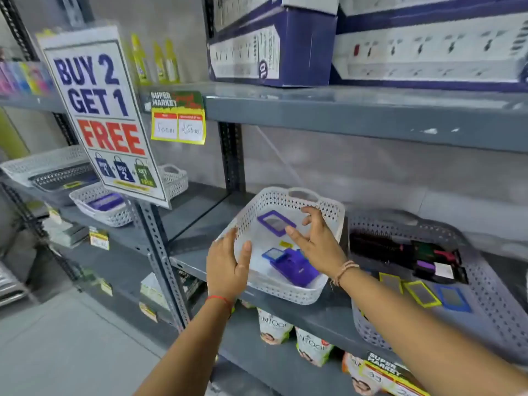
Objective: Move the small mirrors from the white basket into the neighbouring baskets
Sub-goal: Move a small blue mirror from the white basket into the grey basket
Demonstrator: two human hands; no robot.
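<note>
A white perforated basket (pixel 258 208) sits tilted on the grey shelf at the centre. Inside lie a purple-framed mirror (pixel 276 222) near the back, a small blue-framed mirror (pixel 272 253) and a stack of purple mirrors (pixel 294 267) at the front. My left hand (pixel 227 265) rests on the basket's front-left rim, fingers spread. Over the basket's middle hovers my right hand (pixel 317 241), fingers apart, holding nothing. To the right, a grey basket (pixel 497 295) holds yellow-green-framed mirrors (pixel 420 292) and a blue-framed mirror (pixel 453 298).
Dark hairbrushes (pixel 400 250) lie at the back of the grey basket. A "Buy 2 Get 1 Free" sign (pixel 103 110) hangs at left over more white baskets (pixel 103 207). The upper shelf edge (pixel 343 115) overhangs. Packets (pixel 274 327) fill the shelf below.
</note>
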